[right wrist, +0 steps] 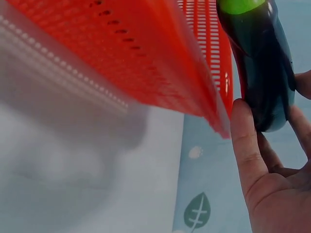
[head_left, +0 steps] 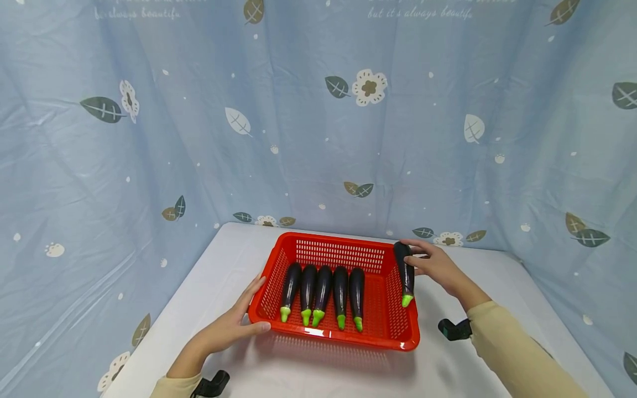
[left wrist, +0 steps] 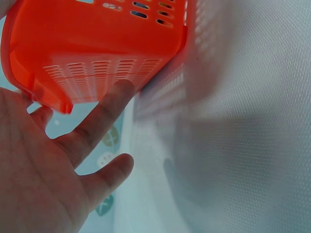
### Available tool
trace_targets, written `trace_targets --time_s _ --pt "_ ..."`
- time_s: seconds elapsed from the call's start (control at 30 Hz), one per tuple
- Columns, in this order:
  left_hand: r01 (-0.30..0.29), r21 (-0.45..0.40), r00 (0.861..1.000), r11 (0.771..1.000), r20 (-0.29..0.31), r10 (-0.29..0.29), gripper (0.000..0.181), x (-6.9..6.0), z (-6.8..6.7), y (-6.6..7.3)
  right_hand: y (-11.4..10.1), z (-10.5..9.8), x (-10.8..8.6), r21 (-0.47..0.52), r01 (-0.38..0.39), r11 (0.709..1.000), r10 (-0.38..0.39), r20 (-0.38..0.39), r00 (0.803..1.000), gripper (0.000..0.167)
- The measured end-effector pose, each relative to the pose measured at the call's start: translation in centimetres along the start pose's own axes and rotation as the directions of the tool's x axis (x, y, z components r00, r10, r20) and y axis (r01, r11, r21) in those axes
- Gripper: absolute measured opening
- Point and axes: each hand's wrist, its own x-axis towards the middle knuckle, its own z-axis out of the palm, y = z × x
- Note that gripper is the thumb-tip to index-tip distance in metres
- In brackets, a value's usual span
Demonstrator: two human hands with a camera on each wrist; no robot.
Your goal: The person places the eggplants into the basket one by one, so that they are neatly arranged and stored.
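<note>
A red plastic basket (head_left: pixel 378 298) stands on the white table with several dark eggplants (head_left: pixel 323 290) lying side by side in it, green stem ends toward me. My right hand (head_left: pixel 438 268) pinches another eggplant (head_left: pixel 405 273) near its dark end, above the basket's right rim. In the right wrist view, thumb and fingers (right wrist: pixel 245 141) are around the rounded end of that eggplant (right wrist: pixel 265 68). My left hand (head_left: pixel 229 329) rests at the basket's front left corner, thumb along the front rim. The left wrist view shows its fingers (left wrist: pixel 92 131) mostly straight beside the basket wall (left wrist: pixel 97 34).
A white cloth surface (head_left: pixel 224 260) surrounds the basket. Behind and at both sides hangs a blue curtain (head_left: pixel 298 138) printed with leaves and flowers. Black devices (head_left: pixel 455 330) are strapped at both wrists.
</note>
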Motion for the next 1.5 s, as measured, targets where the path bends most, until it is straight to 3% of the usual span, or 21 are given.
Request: trace_targets --time_s 0.4,1.03,1.27,1.5 --pt "0.003 -0.006 1.000 1.000 -0.006 -0.003 0.100 0.1 0.0 -0.3 -1.2 1.3 1.3 -0.027 -0.027 0.999 0.027 0.002 1.000 0.056" --pt "-0.006 -0.006 1.000 1.000 -0.006 0.006 0.100 0.1 0.1 -0.4 -2.2 5.0 2.5 -0.042 -0.004 0.999 0.005 0.034 0.999 0.052" --pt "-0.001 -0.003 1.000 1.000 -0.002 0.001 0.100 0.1 0.1 -0.4 -2.3 6.5 3.0 -0.136 -0.025 0.990 0.027 0.014 1.000 0.050" --pt "-0.007 -0.002 1.000 1.000 -0.007 0.007 0.100 0.1 0.1 -0.5 -2.5 7.7 3.2 -0.281 -0.052 0.958 0.053 -0.006 0.999 0.049"
